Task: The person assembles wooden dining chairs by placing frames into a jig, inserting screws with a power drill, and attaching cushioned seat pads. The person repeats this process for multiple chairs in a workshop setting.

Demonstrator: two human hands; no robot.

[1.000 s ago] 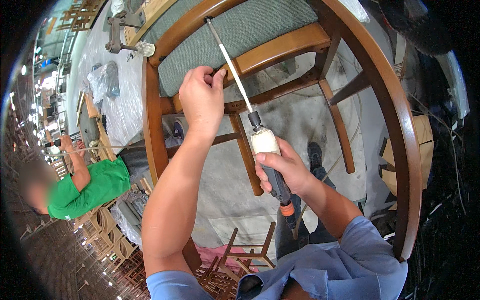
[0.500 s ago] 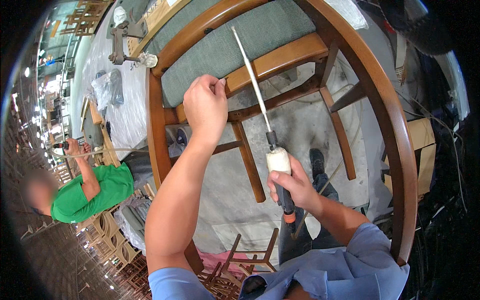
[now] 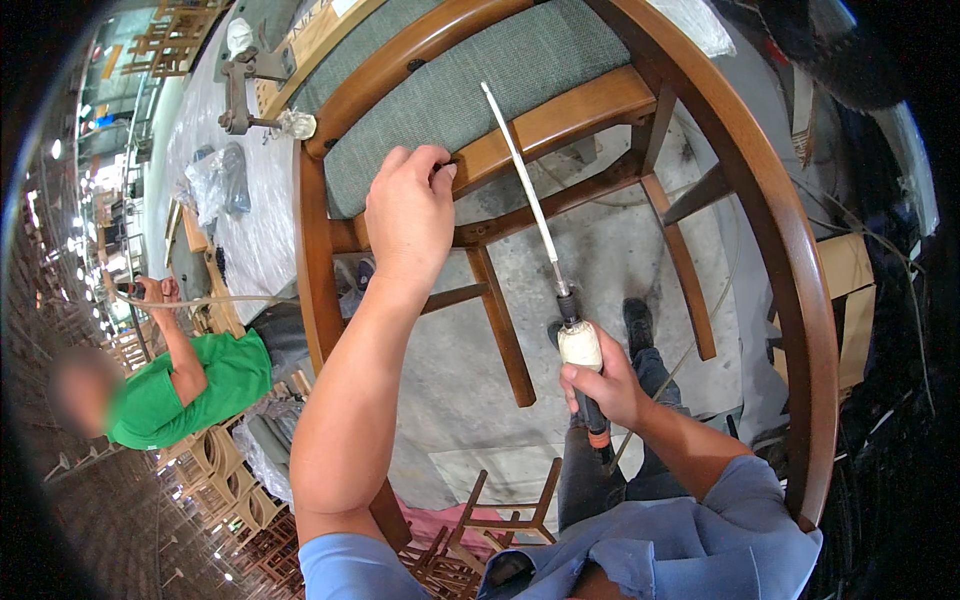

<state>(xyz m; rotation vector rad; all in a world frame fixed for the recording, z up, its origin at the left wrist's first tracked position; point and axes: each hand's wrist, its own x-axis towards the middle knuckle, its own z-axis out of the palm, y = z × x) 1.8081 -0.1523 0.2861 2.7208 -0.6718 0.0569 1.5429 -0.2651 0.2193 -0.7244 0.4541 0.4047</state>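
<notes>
Right grip (image 3: 610,385) holds driver (image 3: 579,344) over grey floor (image 3: 455,395).

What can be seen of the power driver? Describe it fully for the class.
The power driver is slim: a whitish, scuffed front section, a dark grip and an orange ring near the rear. From its black collar runs a thin, straight shaft, mostly white, metallic-looking by the collar. It slants, tip toward the picture's upper left, in front of the grey-green cushion; whether the tip touches it is unclear. The right hand wraps the grip. Whether the driver runs cannot be told.
</notes>
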